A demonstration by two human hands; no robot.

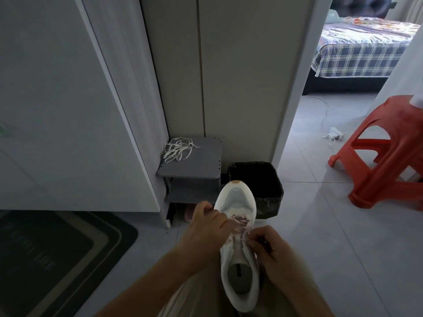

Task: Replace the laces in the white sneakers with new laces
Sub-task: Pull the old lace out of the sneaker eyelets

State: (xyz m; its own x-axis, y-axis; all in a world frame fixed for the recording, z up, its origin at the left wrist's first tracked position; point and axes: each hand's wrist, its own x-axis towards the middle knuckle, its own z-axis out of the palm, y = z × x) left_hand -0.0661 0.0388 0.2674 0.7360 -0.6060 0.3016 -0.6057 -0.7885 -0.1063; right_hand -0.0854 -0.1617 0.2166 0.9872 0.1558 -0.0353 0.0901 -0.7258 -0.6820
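Sneaker lies along the lap, heel nearest and toe at 12 o'clock, presumably so the eyelets face up for working. Right hand, at the sneaker's 4 o'clock, has its fingers curled and pinches the pinkish lace at the upper eyelets. Left hand, at 10 o'clock, curls against the forefoot edge, judged to steady the sneaker; any hold on the lace cannot be told. Bin stands just beyond the toe. At 11 o'clock, loose white laces lie heaped on a grey shelf, apparently parked within reach. Red stool stands at 2 o'clock, well apart.
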